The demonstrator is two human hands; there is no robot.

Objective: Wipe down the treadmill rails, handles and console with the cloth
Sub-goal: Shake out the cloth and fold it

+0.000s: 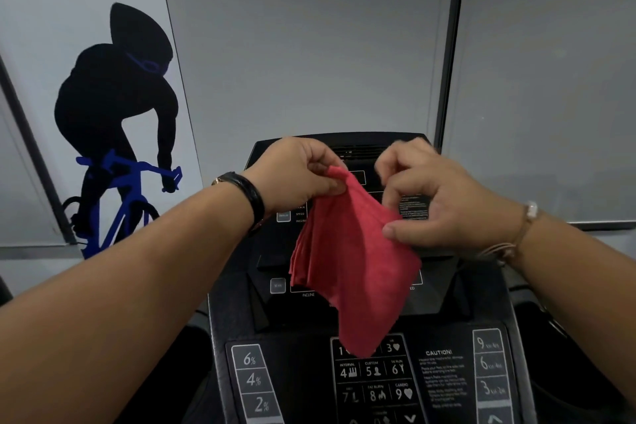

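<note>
A red cloth (351, 262) hangs folded in the air in front of the black treadmill console (444, 365). My left hand (296, 172) pinches its top corner between thumb and fingers. My right hand (444, 196) holds the cloth's right edge, thumb on the fabric and fingers curled above it. The cloth's lower tip covers part of the console's number keypad (375, 379). The upper display panel (413, 206) is partly hidden behind both hands and the cloth.
Incline keys marked 6%, 4%, 2% (253, 380) sit at the console's left, speed keys 9, 6, 3 (490, 365) at its right. A grey wall (309, 45) stands close behind, with a cyclist graphic (117, 134) on the left.
</note>
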